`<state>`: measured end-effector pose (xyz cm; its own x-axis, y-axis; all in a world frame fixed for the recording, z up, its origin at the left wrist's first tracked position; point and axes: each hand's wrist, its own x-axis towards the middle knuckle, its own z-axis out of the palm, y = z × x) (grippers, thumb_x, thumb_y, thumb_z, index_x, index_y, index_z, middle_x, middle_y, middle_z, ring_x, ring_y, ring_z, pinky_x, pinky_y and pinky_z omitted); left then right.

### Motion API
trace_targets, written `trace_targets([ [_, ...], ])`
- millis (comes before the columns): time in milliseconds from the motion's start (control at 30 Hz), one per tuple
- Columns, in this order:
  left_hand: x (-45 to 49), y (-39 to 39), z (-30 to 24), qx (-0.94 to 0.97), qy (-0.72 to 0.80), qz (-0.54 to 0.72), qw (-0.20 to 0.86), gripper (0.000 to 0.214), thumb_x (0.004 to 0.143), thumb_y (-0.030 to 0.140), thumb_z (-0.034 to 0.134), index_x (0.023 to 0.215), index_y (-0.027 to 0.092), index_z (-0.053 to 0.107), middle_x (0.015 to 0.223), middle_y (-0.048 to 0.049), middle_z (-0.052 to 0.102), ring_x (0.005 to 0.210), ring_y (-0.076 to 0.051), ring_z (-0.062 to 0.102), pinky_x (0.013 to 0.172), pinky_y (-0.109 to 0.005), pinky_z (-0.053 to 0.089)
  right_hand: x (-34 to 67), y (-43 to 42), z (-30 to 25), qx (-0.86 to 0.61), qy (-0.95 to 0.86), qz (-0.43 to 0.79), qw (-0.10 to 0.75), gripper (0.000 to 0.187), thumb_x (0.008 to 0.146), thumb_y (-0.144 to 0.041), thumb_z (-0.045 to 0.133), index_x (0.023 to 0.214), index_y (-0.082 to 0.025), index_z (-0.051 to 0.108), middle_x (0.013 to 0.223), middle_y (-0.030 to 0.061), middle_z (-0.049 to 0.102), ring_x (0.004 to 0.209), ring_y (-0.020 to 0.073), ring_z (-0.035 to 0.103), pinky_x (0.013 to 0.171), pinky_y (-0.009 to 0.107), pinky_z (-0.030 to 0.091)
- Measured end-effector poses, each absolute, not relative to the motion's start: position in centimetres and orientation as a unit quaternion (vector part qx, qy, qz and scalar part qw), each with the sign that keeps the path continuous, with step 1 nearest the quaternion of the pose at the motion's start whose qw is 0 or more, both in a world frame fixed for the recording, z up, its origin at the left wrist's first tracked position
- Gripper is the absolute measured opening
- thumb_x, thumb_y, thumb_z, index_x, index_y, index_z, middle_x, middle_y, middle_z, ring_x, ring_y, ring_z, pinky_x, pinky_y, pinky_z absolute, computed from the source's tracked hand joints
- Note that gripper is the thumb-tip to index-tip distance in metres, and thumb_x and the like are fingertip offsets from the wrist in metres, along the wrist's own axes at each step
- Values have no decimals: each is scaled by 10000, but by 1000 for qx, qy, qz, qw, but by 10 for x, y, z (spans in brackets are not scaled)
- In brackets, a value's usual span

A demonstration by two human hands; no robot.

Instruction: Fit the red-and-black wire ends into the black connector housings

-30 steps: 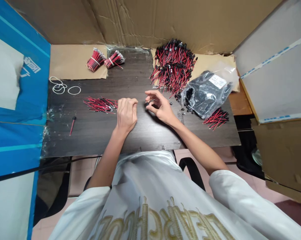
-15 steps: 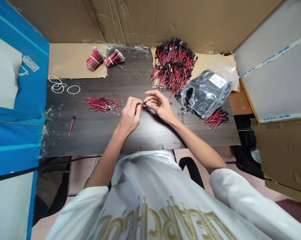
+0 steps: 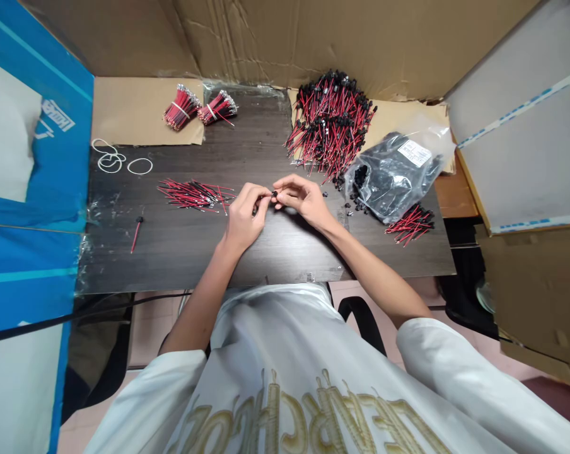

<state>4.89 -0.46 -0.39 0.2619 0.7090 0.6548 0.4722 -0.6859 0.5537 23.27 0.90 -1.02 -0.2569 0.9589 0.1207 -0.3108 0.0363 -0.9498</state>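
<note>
Fingertips of both hands meet over the middle of the dark table. A small black plastic connector [image 3: 274, 194] shows between them. My right hand [image 3: 304, 200] pinches it with thumb and forefinger, the other fingers loosely curled. My left hand [image 3: 247, 213] is closed in a pinch against the connector's left side; what lies inside those fingers is hidden. Just left of that hand is a loose pile of red and black wires [image 3: 193, 194] with bare metal ends. To the right, loose black connectors [image 3: 355, 200] are scattered by a clear plastic bag [image 3: 393, 173] full of black parts.
A big heap of wires with black connectors [image 3: 330, 123] lies at the back. Two banded wire bundles [image 3: 181, 107] rest back left, near white rubber bands [image 3: 110, 161]. One wire with a connector [image 3: 137, 234] lies left; a small wire pile [image 3: 409, 224] lies right. Cardboard walls [image 3: 247, 44] enclose the table.
Both hands stay nearly in place at the table's middle. The fingers have shifted slightly, and the black connector shows more clearly between them. The view has moved a little.
</note>
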Motion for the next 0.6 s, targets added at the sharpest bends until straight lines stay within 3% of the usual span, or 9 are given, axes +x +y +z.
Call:
trace_targets([
  [200, 49, -4, -5, 785, 367, 482, 126, 85, 1046, 195, 568, 1002, 191, 641, 941, -36, 667, 842, -124, 626, 743, -235, 492, 232, 8, -8, -328, -530, 622, 474, 479, 752, -528, 905, 984, -173, 685, 850, 6, 710, 732, 111, 667, 673, 236, 610],
  [600, 48, -5, -4, 780, 397, 463, 141, 163, 1071, 287, 531, 992, 193, 639, 927, -40, 669, 766, -125, 591, 700, -256, 472, 231, 4, -8, -379, -551, 557, 492, 566, 738, -644, 880, 974, -223, 583, 856, -23, 656, 680, 100, 618, 642, 238, 538],
])
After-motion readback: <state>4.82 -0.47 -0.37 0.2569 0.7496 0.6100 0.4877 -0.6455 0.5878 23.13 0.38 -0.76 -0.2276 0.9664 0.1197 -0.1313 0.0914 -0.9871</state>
